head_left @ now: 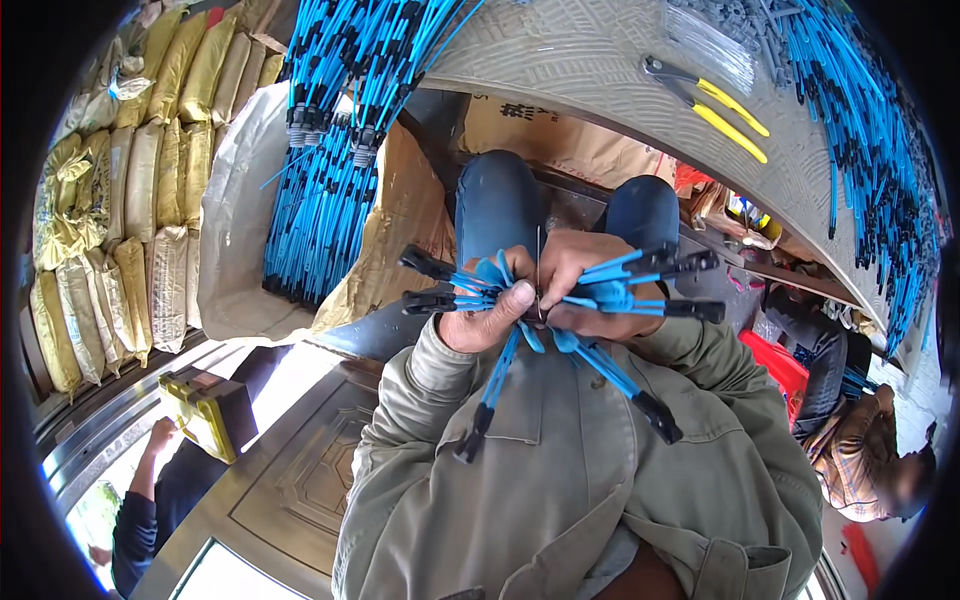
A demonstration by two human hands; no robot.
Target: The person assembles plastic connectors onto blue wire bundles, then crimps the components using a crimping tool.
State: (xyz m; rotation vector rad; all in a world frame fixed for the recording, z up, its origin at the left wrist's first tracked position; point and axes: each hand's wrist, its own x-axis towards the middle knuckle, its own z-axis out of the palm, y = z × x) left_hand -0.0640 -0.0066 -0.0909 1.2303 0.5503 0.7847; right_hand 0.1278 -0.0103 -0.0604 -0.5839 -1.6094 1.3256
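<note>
Head view: left hand (480, 325) and right hand (580, 265) gripped a fan of blue black-tipped strips (608, 294) above the lap (498, 205).
Fingers of both hands were pinched tight on the strips' centre, beside a thin upright metal wire (539, 245). Dark printed characters showed on a brown carton (545, 130) under the pale, patterned tabletop (560, 60), which carried yellow-handled pliers (730, 132) and more strips (850, 120). Print on stacked sacks (143, 175) was too small to read. Another person (855, 465) was at far right.
</note>
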